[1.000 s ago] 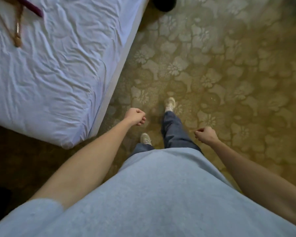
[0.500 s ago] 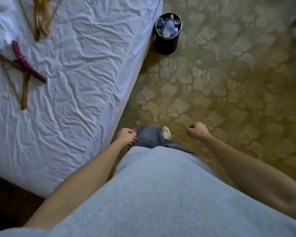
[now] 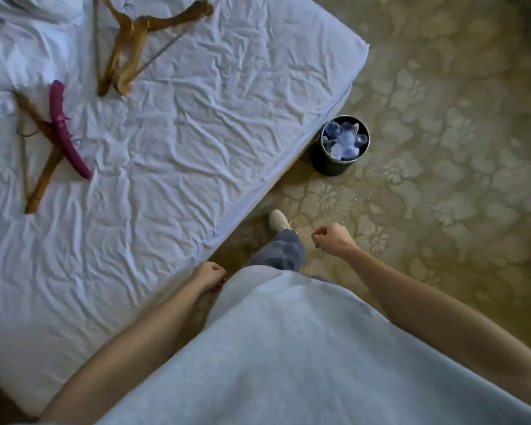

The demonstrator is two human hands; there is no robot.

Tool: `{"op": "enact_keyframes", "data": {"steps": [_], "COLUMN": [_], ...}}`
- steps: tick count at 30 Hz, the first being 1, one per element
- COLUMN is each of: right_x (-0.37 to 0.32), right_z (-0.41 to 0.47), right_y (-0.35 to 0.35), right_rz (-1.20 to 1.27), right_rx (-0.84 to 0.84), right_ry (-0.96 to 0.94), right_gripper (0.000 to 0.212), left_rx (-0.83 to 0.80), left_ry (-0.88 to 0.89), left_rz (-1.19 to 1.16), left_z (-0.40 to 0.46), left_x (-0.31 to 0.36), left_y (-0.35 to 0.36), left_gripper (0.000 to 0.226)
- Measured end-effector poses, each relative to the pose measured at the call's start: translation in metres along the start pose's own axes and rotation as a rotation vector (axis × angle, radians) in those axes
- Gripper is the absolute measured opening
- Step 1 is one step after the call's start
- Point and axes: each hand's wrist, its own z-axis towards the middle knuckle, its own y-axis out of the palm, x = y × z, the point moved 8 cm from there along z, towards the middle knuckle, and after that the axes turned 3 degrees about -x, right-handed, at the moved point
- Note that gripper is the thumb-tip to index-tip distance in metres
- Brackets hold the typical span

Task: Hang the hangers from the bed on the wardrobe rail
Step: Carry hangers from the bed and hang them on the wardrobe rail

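Note:
Several hangers lie on the bed's [image 3: 196,148] wrinkled white sheet. A magenta hanger [image 3: 64,130] crosses a brown wooden hanger [image 3: 43,176] at the left. Further back, overlapping wooden hangers [image 3: 129,47] lie near the top. My left hand [image 3: 208,276] hangs by the mattress edge, fingers loosely curled, holding nothing. My right hand [image 3: 334,239] is out over the carpet, also loosely curled and empty. Both hands are well short of the hangers. No wardrobe rail is in view.
A dark round waste bin [image 3: 339,148] with pale crumpled contents stands on the patterned carpet [image 3: 442,148] against the bed's corner. A rumpled white cover [image 3: 19,32] is bunched at the bed's upper left. My shoe [image 3: 278,219] is beside the mattress.
The view has swung along the bed: more hangers came into sight and the bin shifted right. I stepped closer to the mattress; both hands stayed loosely curled and empty.

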Motion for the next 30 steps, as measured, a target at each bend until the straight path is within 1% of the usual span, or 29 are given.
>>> {"op": "enact_keyframes", "data": {"steps": [1,3,5,9,11,13,16,21,24,27,30], "right_x": [-0.001,-0.007,-0.001,-0.019,-0.032,-0.049,-0.092,-0.219,-0.298,-0.379,-0.462], "right_z": [0.009,0.033,0.043,0.074,0.093,0.114,0.151,0.214,0.243,0.274,0.302], "right_y": [-0.018,-0.065,-0.088,-0.156,-0.181,-0.198,-0.215,-0.222,-0.22,-0.218,-0.212], "right_rz": [-0.018,-0.069,-0.083,-0.139,-0.179,-0.217,-0.289,-0.458,-0.43,-0.423,-0.421], "right_rx": [0.003,0.026,0.022,0.049,0.035,-0.002,-0.053,-0.17,-0.216,-0.224,-0.209], "right_ry": [0.016,0.059,0.076,0.121,0.121,0.131,0.097,-0.087,-0.188,-0.3,-0.391], "right_gripper": [0.022,0.026,0.027,0.024,0.023,0.022,0.022,0.019,0.015,0.019,0.02], "left_rx": [0.01,0.023,0.024,0.035,0.026,0.03,0.05,0.177,0.229,0.289,0.351], "left_ry": [0.007,0.017,0.093,0.24,0.265,0.251,0.222,0.096,0.062,0.02,-0.026], "left_rz": [-0.007,-0.048,-0.105,-0.179,-0.209,-0.258,-0.325,-0.516,-0.625,-0.714,-0.733], "left_z": [0.002,0.013,0.016,0.027,0.034,0.046,0.064,0.093,0.103,0.116,0.137], "left_x": [0.026,0.086,0.136,0.26,0.304,0.334,0.362,0.374,0.377,0.376,0.373], "left_y": [-0.008,-0.028,-0.033,-0.07,-0.088,-0.107,-0.141,-0.215,-0.253,-0.29,-0.336], "left_gripper": [0.028,0.025,0.022,0.018,0.017,0.017,0.019,0.019,0.016,0.016,0.019]}}
